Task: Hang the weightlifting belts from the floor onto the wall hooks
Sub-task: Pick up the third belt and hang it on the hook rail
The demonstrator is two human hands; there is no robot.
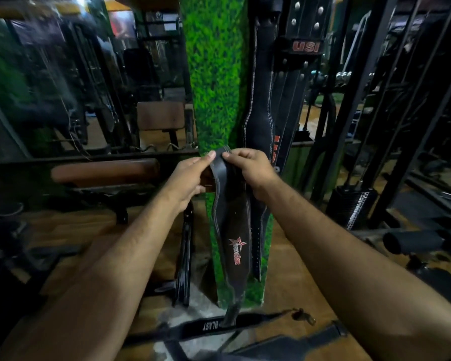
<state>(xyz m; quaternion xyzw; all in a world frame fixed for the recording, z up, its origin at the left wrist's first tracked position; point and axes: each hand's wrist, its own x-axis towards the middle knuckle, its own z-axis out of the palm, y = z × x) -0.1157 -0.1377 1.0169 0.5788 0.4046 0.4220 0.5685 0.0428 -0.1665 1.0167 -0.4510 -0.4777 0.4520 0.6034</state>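
Observation:
I hold a black leather belt (231, 230) with white stitching and a red star logo, folded over at its top so both ends hang down. My left hand (190, 175) pinches the fold from the left and my right hand (250, 168) grips it from the right. Behind it, two black belts hang on the grass-covered pillar (214, 74): a stitched one (261, 110) and a wider studded one with a red "USI" label (301, 48). The hooks are out of view. On the floor lies a black strap belt marked "BLAST" (219, 325), with another dark belt (284, 345) beside it.
A padded bench (104, 171) stands at left, in front of a mirror wall (63, 74). Black machine frames and a weight stack (352, 207) crowd the right side. A padded roller (412, 241) juts in at the right. The floor is wood.

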